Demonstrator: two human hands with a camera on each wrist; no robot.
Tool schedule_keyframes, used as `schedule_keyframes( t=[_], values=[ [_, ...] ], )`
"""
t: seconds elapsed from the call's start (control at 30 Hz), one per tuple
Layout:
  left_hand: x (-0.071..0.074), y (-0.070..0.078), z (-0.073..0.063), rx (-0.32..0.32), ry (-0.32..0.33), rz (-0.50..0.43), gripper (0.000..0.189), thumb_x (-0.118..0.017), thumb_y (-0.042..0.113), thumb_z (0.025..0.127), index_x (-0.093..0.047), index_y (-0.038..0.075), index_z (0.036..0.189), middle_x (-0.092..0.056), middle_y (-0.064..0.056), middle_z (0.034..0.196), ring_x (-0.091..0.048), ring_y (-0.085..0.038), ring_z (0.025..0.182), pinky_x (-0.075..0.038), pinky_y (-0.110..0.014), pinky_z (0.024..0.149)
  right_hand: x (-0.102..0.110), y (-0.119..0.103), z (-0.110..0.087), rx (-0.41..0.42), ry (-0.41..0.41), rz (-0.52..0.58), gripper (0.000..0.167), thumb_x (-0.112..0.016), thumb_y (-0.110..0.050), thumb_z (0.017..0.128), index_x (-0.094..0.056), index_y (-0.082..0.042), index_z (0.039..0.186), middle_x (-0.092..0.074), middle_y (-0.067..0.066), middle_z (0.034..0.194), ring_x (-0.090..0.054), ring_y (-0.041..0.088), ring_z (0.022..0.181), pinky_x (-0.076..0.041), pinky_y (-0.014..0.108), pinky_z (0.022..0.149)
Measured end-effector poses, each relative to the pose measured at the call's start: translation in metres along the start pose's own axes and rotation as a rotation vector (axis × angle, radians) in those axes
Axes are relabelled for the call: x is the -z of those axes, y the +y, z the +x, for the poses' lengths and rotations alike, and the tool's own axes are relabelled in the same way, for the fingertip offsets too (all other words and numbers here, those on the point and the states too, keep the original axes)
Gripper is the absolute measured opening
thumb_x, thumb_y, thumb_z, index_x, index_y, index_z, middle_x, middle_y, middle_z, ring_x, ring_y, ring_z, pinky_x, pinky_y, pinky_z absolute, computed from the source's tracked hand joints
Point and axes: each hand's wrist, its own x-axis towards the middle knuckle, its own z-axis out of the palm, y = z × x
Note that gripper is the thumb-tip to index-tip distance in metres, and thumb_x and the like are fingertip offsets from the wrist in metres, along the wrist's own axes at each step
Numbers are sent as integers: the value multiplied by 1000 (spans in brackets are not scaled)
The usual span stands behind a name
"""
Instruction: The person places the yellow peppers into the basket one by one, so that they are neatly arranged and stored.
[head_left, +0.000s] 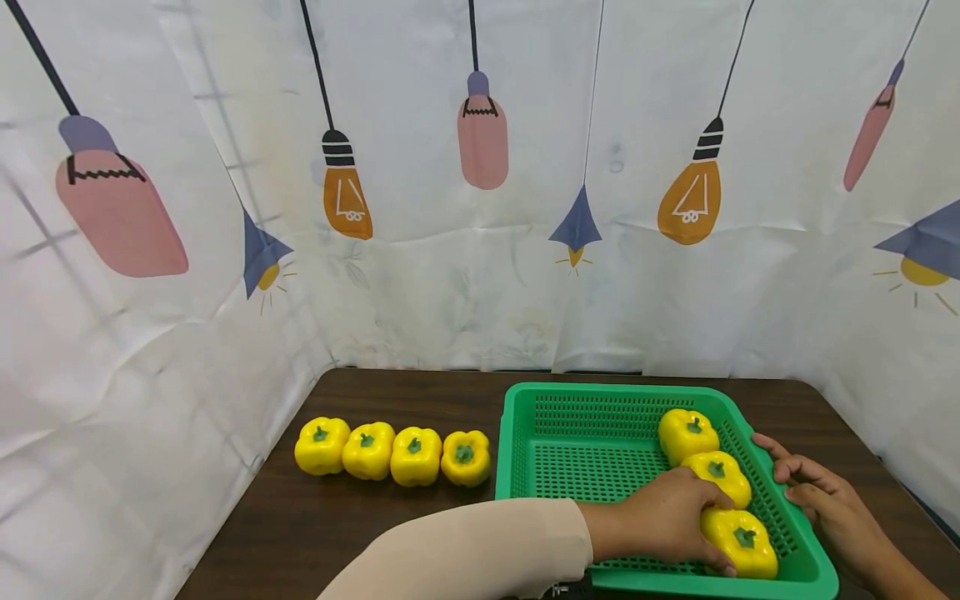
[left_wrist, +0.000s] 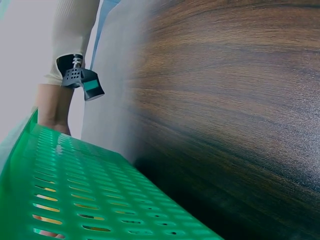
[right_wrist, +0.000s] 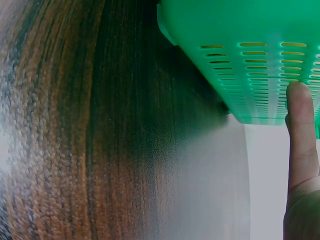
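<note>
My left hand reaches into a green plastic basket and grips the nearest yellow bell pepper, thumb at its near side and fingers at its far side. Two more bell peppers, a middle one and a back one, line the basket's right wall behind it. Outside that wall is my right hand, fingertips against the rim. In the right wrist view a straight finger touches the slotted wall. The left wrist view has the basket wall covering the gripping fingers.
On the dark wooden table, several yellow bell peppers stand in a row left of the basket. A white curtain printed with lamps hangs behind and at both sides. A sleeved forearm with a black wrist camera shows beyond the basket.
</note>
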Motion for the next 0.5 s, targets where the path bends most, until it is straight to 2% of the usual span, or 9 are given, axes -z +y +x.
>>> schedule_keyframes(
  t=[0.5],
  values=[
    [4, -8, -5, -18, -6, -43, 66, -88, 47, 80, -62, 32, 139, -61, 25, 119, -50, 10, 105, -36, -5, 86, 0, -1, 1, -12, -33, 96, 38, -17, 13, 105, -51, 0, 112, -36, -14, 160, -48, 5, 136, -58, 39, 91]
  ],
)
